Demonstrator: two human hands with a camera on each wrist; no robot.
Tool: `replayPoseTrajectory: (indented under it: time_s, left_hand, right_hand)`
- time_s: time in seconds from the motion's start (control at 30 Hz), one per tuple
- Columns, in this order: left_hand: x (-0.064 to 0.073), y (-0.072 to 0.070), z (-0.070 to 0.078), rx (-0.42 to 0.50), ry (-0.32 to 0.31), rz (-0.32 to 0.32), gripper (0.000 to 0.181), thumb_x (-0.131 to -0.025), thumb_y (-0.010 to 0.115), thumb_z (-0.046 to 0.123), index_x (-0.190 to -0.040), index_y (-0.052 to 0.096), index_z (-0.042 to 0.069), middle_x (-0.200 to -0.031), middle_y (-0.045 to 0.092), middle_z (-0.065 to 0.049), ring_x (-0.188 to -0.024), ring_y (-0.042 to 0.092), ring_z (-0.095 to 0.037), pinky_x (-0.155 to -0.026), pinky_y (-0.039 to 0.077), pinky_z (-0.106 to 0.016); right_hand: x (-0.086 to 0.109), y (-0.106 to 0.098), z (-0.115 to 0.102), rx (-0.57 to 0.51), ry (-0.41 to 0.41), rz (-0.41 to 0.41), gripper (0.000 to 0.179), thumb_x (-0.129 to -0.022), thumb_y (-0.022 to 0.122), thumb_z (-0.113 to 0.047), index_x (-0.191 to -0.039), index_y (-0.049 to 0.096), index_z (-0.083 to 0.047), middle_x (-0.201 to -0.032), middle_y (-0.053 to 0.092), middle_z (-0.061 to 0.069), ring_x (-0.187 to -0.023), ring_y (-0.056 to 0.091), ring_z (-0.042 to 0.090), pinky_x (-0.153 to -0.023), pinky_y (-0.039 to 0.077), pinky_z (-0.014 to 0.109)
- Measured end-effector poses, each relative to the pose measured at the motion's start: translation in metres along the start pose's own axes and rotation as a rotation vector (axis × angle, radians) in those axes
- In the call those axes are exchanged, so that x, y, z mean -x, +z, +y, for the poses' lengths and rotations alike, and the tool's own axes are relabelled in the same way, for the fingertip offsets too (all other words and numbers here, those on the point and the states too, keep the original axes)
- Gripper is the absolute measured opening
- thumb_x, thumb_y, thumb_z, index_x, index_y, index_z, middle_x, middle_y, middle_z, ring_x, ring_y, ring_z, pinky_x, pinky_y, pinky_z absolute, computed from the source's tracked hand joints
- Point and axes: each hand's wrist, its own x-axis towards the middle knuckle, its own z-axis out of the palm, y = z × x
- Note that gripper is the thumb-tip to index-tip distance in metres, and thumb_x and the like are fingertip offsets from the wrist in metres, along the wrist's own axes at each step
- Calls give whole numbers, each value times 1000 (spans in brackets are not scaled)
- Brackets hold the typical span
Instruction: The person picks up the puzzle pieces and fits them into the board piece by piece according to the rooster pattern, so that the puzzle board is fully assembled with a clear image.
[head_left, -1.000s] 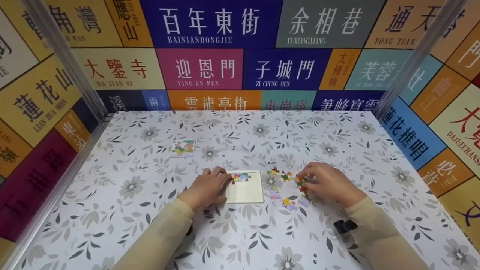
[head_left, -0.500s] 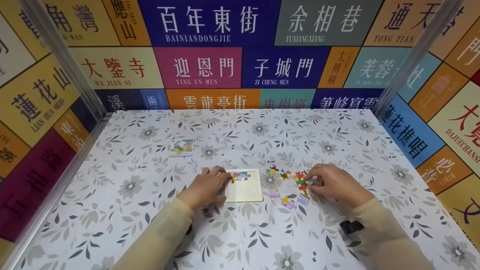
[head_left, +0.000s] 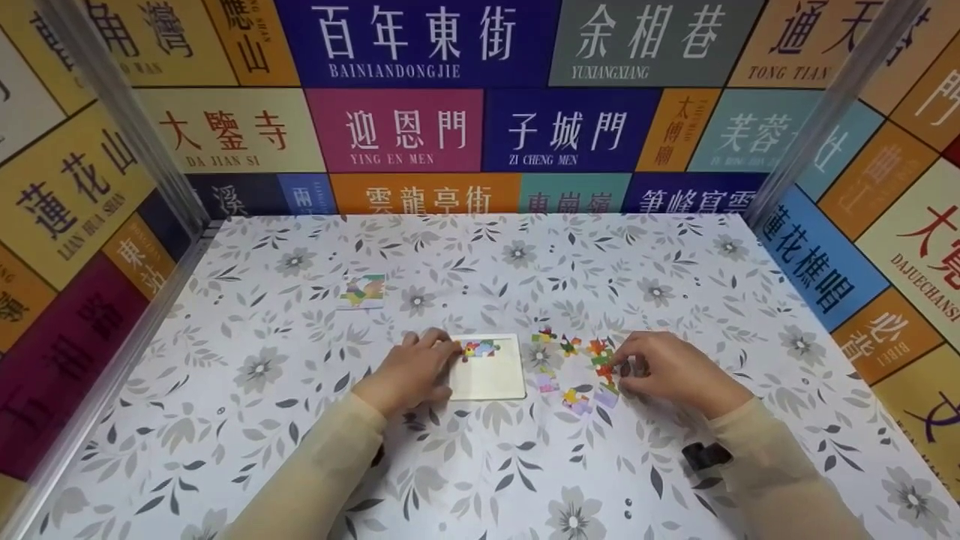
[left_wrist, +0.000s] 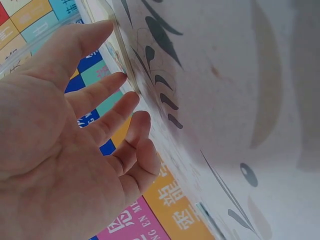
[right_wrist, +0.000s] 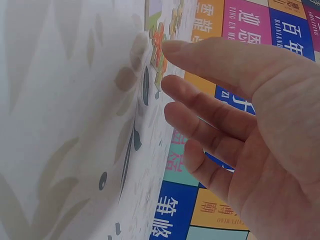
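Observation:
A shallow cream puzzle tray point(head_left: 487, 381) lies at the table's middle, with a few joined jigsaw pieces point(head_left: 481, 348) along its far edge. My left hand point(head_left: 409, 375) rests at the tray's left side, thumb and fingertips at its rim point(left_wrist: 125, 50) in the left wrist view. Several loose jigsaw pieces point(head_left: 577, 402) in purple, yellow, red and green lie right of the tray. My right hand point(head_left: 667, 369) is beside an orange-and-green piece point(head_left: 602, 363). In the right wrist view the thumb tip overlaps the orange piece point(right_wrist: 158, 47), while the other fingers are spread apart from it.
A small picture card point(head_left: 363, 291) lies farther back on the left. The table is covered by a white floral cloth point(head_left: 480, 465). Panels with coloured sign lettering point(head_left: 405, 127) enclose the back and sides, and a black wrist device point(head_left: 706, 455) is under the right sleeve.
My right hand has drawn back to the right from the loose pieces, uncovering the orange-and-green one. My left hand stays at the tray. The view has shifted slightly.

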Motion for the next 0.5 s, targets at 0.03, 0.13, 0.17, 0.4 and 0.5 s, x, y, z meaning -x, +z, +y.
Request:
replayPoseTrajectory:
  time_s: [0.03, 0.13, 0.17, 0.4, 0.5]
  left_hand:
    - [0, 0, 0, 2, -1, 0, 66, -88, 80, 27, -148, 54, 15, -148, 50, -11, -123, 50, -39, -98, 49, -56]
    - [0, -1, 1, 13, -8, -7, 67, -89, 80, 27, -149, 53, 15, -149, 49, -10, -124, 49, -38, -100, 48, -56]
    - [0, -1, 1, 17, -8, -7, 67, -89, 80, 26, -149, 53, 15, -149, 49, -10, -124, 49, -38, -100, 48, -56]
    - [3, -3, 2, 36, -2, -8, 68, -88, 81, 26, -149, 54, 13, -149, 49, -11, -122, 49, -39, -99, 48, -56]
    - [2, -2, 2, 28, -3, -13, 68, -89, 81, 27, -149, 53, 13, -149, 48, -12, -123, 48, -39, -100, 48, -56]
  right_hand:
    - [1, 0, 0, 4, -2, -1, 21, -84, 83, -15, -104, 81, -21, -96, 71, -3, -79, 60, 15, -68, 48, 27]
    - [3, 1, -1, 8, -8, -8, 21, -84, 84, -19, -104, 81, -22, -95, 72, -4, -78, 59, 16, -67, 46, 26]
    - [4, 1, -2, 5, -14, -7, 21, -84, 84, -20, -104, 81, -22, -95, 72, -5, -78, 60, 16, -67, 46, 26]
    - [8, 3, -3, -13, -61, 0, 24, -79, 87, -19, -103, 81, -20, -92, 75, -8, -79, 65, 15, -70, 51, 25]
    - [9, 5, -3, -14, -66, 1, 26, -78, 88, -21, -102, 80, -20, -92, 75, -8, -79, 65, 14, -70, 51, 25]
